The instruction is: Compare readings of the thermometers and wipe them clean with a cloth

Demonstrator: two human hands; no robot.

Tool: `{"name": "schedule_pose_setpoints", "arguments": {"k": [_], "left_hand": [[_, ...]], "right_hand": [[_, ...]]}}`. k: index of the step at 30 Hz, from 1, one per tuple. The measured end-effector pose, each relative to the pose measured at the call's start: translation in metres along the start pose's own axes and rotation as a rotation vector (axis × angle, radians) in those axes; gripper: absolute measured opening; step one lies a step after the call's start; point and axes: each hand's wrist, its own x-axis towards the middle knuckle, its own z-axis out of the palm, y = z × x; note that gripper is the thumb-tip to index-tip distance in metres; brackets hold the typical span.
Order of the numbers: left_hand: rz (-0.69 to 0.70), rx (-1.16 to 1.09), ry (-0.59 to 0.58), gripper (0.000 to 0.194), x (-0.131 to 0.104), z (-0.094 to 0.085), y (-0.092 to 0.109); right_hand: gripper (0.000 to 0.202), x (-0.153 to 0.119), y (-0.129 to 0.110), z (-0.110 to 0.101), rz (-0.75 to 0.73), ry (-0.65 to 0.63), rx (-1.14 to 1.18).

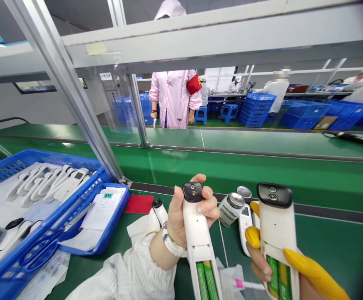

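My left hand (177, 214), with a white watch at the wrist, is wrapped round the head of a white handheld device (198, 237). Its black sensor end points up and green batteries show in its uncovered compartment. On the right, my right hand (262, 258), wearing yellow finger covers, grips a second white device (278, 229), also upright with a black sensor end and green batteries exposed. Between and behind the two lie a glass jar with a metal lid (231, 208) and another white device (245, 229) on the green bench.
A blue basket (81, 200) at the left holds several white devices. Beside it a small blue tray (113, 227) carries papers and tweezers. A red card (139, 204) lies near a metal post (84, 108). A person in pink (175, 98) stands across the bench.
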Motion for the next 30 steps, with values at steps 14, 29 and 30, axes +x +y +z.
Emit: {"name": "schedule_pose_setpoints", "arguments": {"k": [14, 29, 30], "left_hand": [[0.023, 0.129, 0.006, 0.049, -0.002, -0.004, 0.000], [0.002, 0.021, -0.001, 0.045, 0.004, -0.005, -0.001], [0.002, 0.012, -0.001, 0.044, 0.004, -0.004, 0.000]], "right_hand": [[0.042, 0.008, -0.003, 0.034, 0.127, -0.123, 0.172], [0.039, 0.008, -0.005, 0.038, 0.157, -0.064, 0.206], [0.038, 0.008, -0.006, 0.038, 0.150, -0.063, 0.207]]}}
